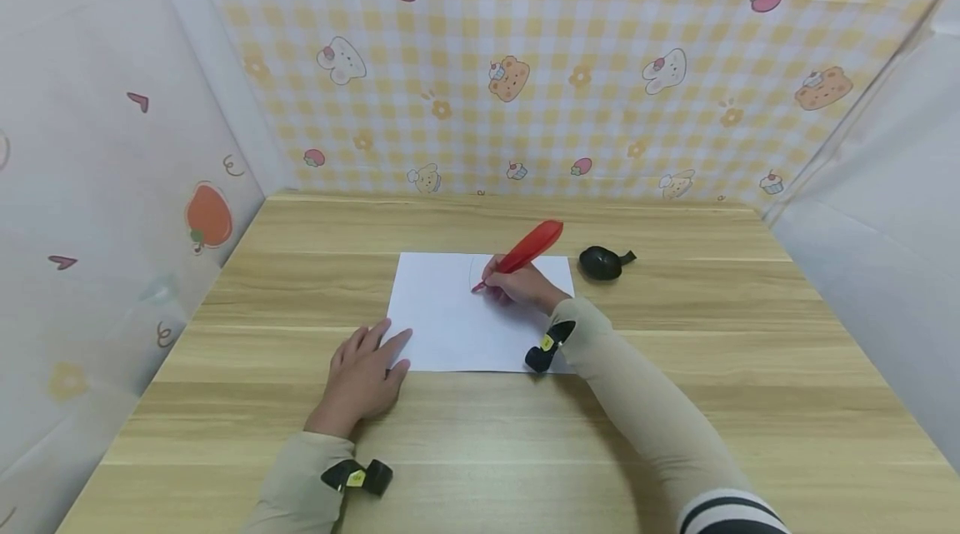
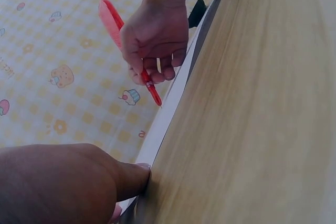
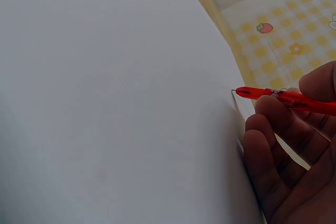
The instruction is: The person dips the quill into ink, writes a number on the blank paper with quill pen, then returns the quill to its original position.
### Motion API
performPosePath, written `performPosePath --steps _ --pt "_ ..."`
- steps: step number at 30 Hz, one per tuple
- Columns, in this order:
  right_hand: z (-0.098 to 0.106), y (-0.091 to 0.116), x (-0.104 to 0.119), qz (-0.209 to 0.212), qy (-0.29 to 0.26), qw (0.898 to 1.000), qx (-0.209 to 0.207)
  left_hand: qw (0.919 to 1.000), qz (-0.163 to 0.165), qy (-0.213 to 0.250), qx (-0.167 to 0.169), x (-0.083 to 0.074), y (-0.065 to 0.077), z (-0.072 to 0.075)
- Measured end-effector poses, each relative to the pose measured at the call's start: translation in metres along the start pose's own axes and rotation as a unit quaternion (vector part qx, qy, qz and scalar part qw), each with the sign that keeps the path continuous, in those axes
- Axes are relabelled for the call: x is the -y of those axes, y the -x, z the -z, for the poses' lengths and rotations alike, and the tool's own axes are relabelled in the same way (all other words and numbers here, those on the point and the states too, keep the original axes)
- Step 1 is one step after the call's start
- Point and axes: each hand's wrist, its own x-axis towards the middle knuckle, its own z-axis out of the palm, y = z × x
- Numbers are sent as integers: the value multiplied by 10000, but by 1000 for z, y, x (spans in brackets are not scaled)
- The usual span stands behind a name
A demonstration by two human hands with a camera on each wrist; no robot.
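Note:
A white sheet of paper [image 1: 442, 326] lies flat on the wooden table. Over its upper right part, my right hand [image 1: 517, 282] pinches a red pen with a feather-shaped top [image 1: 534, 244]. In the right wrist view the tip of the pen [image 3: 252, 92] points at the paper, and the fingers are bent around its barrel. A faint thin curved line shows on the paper beside the tip in the head view. My left hand [image 1: 365, 376] rests with spread fingers on the sheet's lower left corner; its thumb [image 2: 134, 177] lies along the paper's near edge in the left wrist view.
A black rounded object with a short tail [image 1: 602, 263] sits on the table [image 1: 495, 451], right of the paper. Behind the table hangs a yellow checked cloth [image 1: 450, 126]; pale sheets stand at the left [image 1: 112, 209] and right [image 1: 885, 184].

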Motion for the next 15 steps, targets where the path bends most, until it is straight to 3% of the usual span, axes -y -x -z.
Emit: performPosePath --steps 15 --pt "-2 8 1 57 84 9998 152 10000 15 -35 4 -2 2 3"
